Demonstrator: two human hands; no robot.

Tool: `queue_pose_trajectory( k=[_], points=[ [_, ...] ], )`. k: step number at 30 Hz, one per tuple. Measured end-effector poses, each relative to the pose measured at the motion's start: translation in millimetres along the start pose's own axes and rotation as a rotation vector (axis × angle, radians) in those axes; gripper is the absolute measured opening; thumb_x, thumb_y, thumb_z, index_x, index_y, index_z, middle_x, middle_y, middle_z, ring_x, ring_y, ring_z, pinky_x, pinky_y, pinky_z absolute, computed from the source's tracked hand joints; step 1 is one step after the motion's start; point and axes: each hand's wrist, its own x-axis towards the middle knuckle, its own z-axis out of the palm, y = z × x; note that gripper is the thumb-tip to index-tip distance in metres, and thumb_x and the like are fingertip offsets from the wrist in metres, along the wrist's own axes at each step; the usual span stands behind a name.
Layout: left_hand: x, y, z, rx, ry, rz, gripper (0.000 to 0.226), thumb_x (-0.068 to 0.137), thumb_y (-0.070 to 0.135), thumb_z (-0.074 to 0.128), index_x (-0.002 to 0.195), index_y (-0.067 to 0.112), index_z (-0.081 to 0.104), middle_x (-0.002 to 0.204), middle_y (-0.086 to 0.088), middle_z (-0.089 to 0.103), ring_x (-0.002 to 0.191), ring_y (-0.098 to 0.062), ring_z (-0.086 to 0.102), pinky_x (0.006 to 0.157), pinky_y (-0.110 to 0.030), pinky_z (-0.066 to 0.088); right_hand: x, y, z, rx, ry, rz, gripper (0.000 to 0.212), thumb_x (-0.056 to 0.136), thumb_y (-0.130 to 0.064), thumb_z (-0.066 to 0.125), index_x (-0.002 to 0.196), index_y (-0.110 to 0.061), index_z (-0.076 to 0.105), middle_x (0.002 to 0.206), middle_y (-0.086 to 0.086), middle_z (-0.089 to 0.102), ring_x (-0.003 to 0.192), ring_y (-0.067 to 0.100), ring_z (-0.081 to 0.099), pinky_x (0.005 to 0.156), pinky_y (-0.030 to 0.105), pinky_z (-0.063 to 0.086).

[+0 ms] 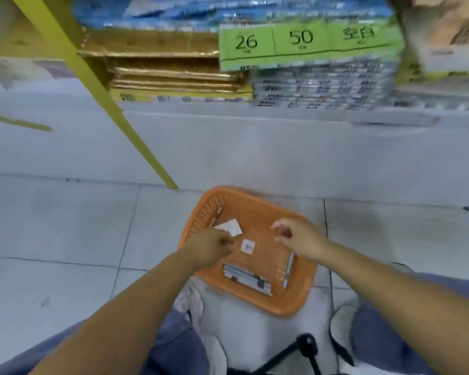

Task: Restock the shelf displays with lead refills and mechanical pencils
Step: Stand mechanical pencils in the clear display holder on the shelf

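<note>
An orange plastic basket [257, 209] sits on the tiled floor in front of me. Inside lie a flat white packet [232, 226], a small white square packet [247, 246], a row of boxed items [248, 277] at the near wall, a pencil [289, 269] along the right wall and another pencil [216, 215] along the left wall. My left hand [210, 247] hovers over the basket's left side with fingers curled together; whether it pinches anything is blurred. My right hand [299, 239] hangs over the right side, fingers loosely curled and holding nothing.
A white shelf base [255, 147] runs across behind the basket, with a yellow upright [114, 104] slanting down to the floor. Above are gold card stacks [173, 74], wrapped packs with a green label [306, 44], and my knees and shoes at the bottom.
</note>
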Motion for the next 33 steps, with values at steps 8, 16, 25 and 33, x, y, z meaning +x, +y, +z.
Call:
queue_pose_trajectory(
  k=[8,16,25,33],
  points=[
    [52,-65,49,-0.119,0.234,-0.21,0.058,0.093,0.018,0.065,0.148,0.016,0.047,0.147,-0.014,0.051,0.133,-0.033,0.048,0.112,-0.041,0.035,11,51,109,0.223,0.239,0.441,0.067,0.095,-0.017,0.057,0.151,-0.017,0.021,0.151,0.015,0.028,0.137,0.033,0.032,0.112,0.041,0.029],
    [84,-68,60,-0.195,0.332,-0.229,0.04,0.103,0.023,0.05,0.143,0.02,0.051,0.136,-0.009,0.061,0.119,-0.03,0.059,0.097,-0.038,0.044,32,45,130,0.437,0.51,0.513,0.067,0.085,-0.005,0.07,0.142,-0.02,0.038,0.139,0.007,0.038,0.126,0.024,0.045,0.112,0.039,0.035],
    [109,-68,64,-0.236,0.287,-0.319,0.028,0.091,0.018,0.066,0.118,0.01,0.063,0.113,-0.013,0.067,0.096,-0.032,0.063,0.075,-0.034,0.046,37,56,130,0.462,0.199,0.403,0.018,0.09,-0.011,0.065,0.102,-0.023,0.058,0.09,-0.005,0.057,0.087,0.02,0.059,0.079,0.035,0.05],
    [87,-56,39,-0.243,0.082,-0.054,0.015,0.094,0.021,0.064,0.107,0.015,0.062,0.091,-0.003,0.069,0.08,-0.02,0.061,0.072,-0.035,0.049,28,48,139,0.152,-0.226,0.179,0.043,0.083,-0.025,0.076,0.121,-0.019,0.059,0.11,-0.001,0.055,0.097,0.014,0.052,0.079,0.021,0.039]
  ],
)
